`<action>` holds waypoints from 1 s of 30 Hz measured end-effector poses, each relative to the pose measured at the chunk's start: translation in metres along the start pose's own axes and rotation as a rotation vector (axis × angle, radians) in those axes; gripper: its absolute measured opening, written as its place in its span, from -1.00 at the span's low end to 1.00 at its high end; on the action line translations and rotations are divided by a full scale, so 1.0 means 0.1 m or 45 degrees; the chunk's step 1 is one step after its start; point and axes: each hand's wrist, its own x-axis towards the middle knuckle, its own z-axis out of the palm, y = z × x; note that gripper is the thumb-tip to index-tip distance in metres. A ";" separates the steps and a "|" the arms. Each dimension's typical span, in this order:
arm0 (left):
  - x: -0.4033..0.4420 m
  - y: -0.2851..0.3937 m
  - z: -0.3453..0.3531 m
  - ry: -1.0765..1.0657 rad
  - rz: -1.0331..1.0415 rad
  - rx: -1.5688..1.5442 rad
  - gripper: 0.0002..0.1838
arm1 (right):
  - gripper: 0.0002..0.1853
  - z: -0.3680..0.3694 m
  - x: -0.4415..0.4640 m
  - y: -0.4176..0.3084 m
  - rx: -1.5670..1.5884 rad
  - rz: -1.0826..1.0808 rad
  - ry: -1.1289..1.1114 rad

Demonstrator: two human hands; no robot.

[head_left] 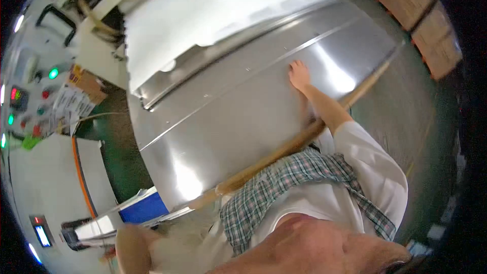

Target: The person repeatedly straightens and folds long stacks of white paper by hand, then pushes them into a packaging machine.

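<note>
A wide, shiny metal table point(228, 114) lies in front of me, with a brown strip point(264, 167) along its near edge. My right hand point(299, 74) rests on the metal surface right of the middle, its fingers spread and nothing in them. Beyond it, a large white sheet point(203, 15) with a notched edge lies across the far part of the table. My left arm point(134, 248) is at the lower left, blurred; the fingers of that hand cannot be made out.
On the left stands a control panel point(30, 86) with lit green and red buttons. Below it is a grey cabinet point(50, 177) with an orange strip. A blue piece point(144, 208) sits by the table's lower left corner. Stacked cardboard boxes point(406, 0) stand at the upper right.
</note>
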 end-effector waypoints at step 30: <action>-4.06 -3.47 -2.45 2.286 -1.303 1.051 -0.79 | -0.67 0.05 0.16 -0.01 0.046 -0.180 -0.104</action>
